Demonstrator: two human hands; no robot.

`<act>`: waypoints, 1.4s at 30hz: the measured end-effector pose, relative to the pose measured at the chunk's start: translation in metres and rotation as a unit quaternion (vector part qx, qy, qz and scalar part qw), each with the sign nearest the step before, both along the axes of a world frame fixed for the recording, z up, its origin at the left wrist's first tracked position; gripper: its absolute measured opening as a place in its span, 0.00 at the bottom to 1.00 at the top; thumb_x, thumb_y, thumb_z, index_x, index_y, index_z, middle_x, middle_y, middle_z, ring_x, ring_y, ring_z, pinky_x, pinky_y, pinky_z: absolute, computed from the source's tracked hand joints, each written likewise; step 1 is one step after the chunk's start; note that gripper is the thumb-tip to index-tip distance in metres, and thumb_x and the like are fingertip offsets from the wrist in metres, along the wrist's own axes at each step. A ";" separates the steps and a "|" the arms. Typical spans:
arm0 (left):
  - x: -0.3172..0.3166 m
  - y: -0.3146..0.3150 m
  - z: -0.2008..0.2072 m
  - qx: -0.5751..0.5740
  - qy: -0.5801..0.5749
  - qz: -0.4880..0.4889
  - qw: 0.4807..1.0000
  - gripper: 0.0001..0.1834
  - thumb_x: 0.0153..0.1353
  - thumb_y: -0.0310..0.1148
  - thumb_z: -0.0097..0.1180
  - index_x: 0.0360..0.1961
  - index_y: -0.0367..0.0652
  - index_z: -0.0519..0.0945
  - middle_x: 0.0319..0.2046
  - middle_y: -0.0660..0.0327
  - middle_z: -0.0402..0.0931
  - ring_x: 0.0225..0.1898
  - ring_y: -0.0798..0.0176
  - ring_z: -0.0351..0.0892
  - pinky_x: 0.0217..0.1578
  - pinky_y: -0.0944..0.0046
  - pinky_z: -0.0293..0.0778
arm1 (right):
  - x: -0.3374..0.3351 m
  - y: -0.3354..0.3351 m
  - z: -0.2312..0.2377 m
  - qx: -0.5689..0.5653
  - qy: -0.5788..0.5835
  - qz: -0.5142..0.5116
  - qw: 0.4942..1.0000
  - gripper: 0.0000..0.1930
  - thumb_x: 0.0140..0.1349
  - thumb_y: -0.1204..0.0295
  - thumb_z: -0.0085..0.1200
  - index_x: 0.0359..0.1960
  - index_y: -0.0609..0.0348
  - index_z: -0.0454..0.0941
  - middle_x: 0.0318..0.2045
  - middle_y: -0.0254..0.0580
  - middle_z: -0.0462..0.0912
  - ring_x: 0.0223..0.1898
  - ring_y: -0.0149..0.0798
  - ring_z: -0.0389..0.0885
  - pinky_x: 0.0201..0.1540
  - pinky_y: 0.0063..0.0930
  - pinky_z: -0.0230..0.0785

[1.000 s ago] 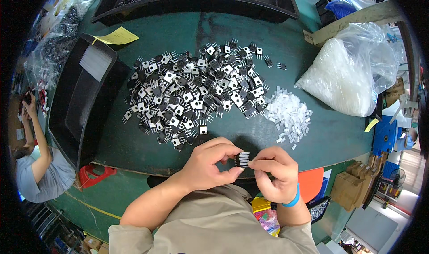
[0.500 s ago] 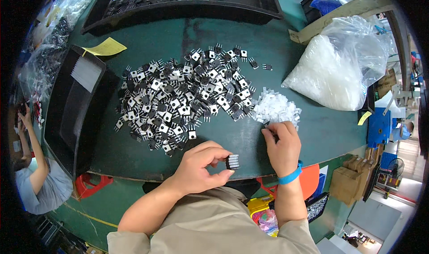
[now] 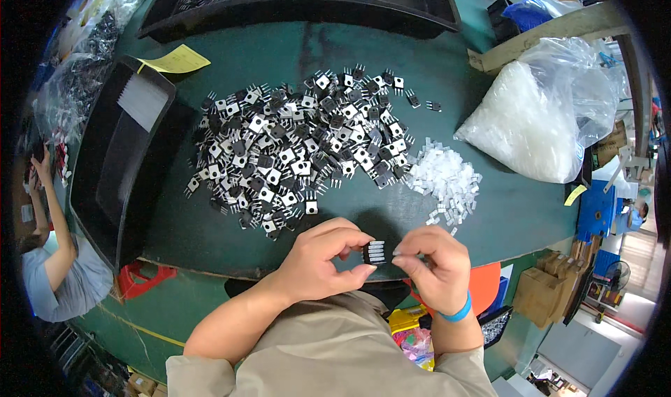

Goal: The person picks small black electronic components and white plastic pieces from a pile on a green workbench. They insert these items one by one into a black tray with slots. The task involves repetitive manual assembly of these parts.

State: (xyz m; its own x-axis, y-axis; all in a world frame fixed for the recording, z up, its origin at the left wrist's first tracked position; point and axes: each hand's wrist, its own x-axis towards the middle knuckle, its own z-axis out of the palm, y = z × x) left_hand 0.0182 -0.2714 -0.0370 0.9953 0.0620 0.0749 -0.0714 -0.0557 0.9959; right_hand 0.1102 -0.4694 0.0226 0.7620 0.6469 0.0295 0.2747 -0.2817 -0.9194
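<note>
Between thumb and forefinger, my left hand [image 3: 318, 261] grips a small stack of black transistors [image 3: 376, 252] above the table's near edge. Pale strips show on the side of the stack facing right. My right hand [image 3: 442, 265], with a blue band at the wrist, is pinched closed close beside it. Something tiny and pale seems to show at its fingertips, too small to name. Beyond my hands lies a wide heap of black-and-silver transistors [image 3: 300, 168] with metal legs. To its right is a small pile of translucent white plastic pieces [image 3: 447, 177].
A clear bag of white pieces [image 3: 521, 121] sits at the right. A black tray [image 3: 105, 173] stands at the left with a yellow paper [image 3: 176, 59] at its corner. Another black tray [image 3: 300, 30] spans the back. At far left is a co-worker's arm [image 3: 61, 215].
My right hand has come from the white pile back toward the stack in my left hand. Some white pieces are now spread nearer to me. The whole view has shifted slightly.
</note>
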 end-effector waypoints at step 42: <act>-0.006 0.006 -0.002 -0.042 -0.046 0.017 0.998 0.19 0.53 0.28 0.70 0.47 0.38 0.83 0.38 0.61 0.78 0.31 0.71 0.74 0.29 0.71 0.70 | -0.017 0.014 -0.013 0.041 0.021 0.038 0.998 0.23 0.54 0.84 0.63 0.55 0.66 0.79 0.51 0.53 0.79 0.42 0.41 0.83 0.45 0.30 0.78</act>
